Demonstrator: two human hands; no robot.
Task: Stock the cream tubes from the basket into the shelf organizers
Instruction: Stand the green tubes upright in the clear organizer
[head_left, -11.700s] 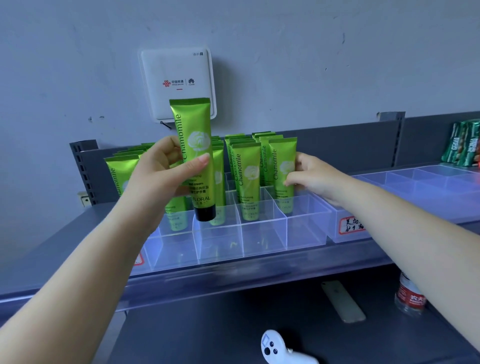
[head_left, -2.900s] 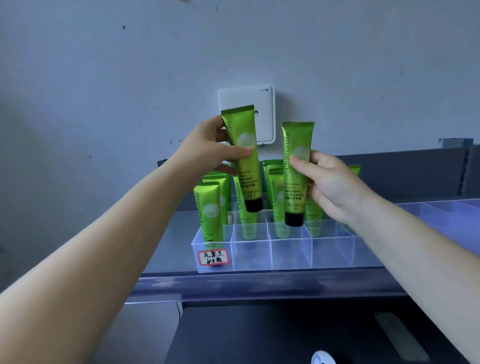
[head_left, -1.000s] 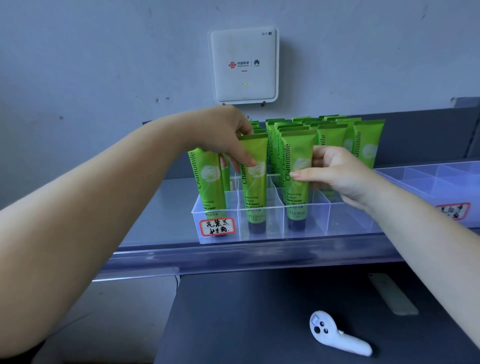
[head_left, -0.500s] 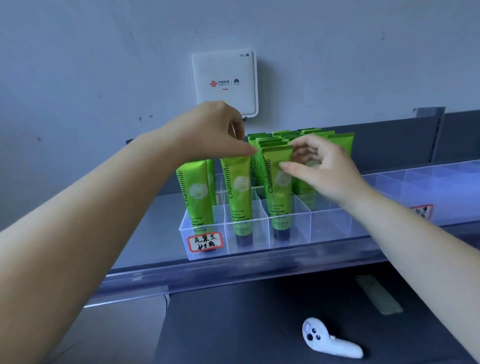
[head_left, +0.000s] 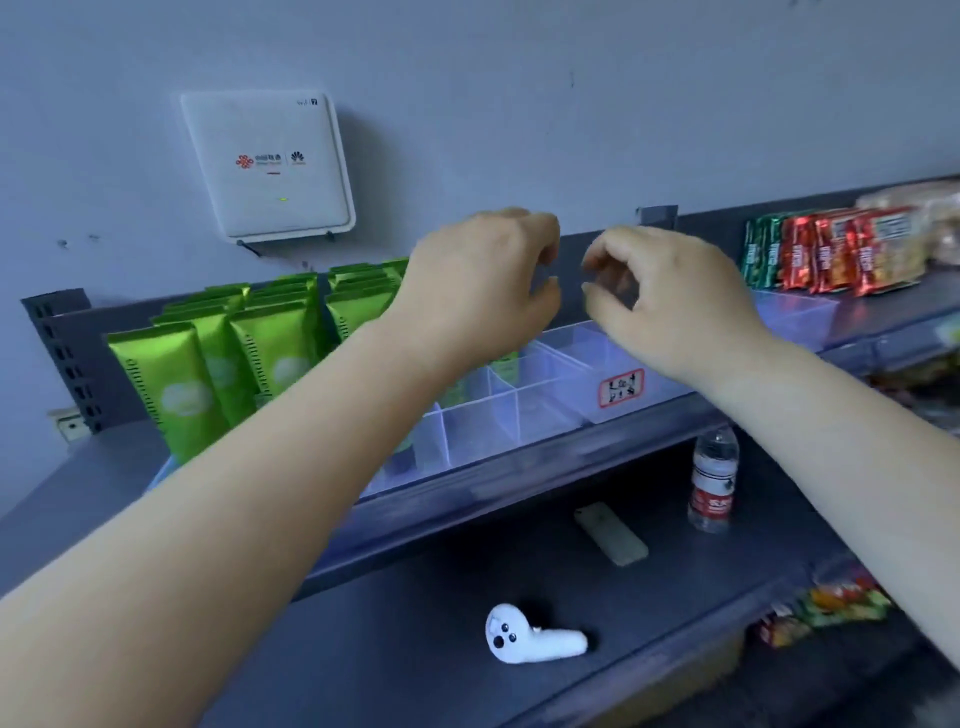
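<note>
Head camera showed the left hand (head_left: 483, 280) and right hand (head_left: 670, 301) lifted off the upright green cream tubes (head_left: 228, 358) in the clear plastic organizer (head_left: 483, 426), fingers loosely curled, apparently empty, that pair stocked.

Two bare forearms, no sleeves; left hand (head_left: 480, 283) and right hand (head_left: 670, 301) ringless
</note>
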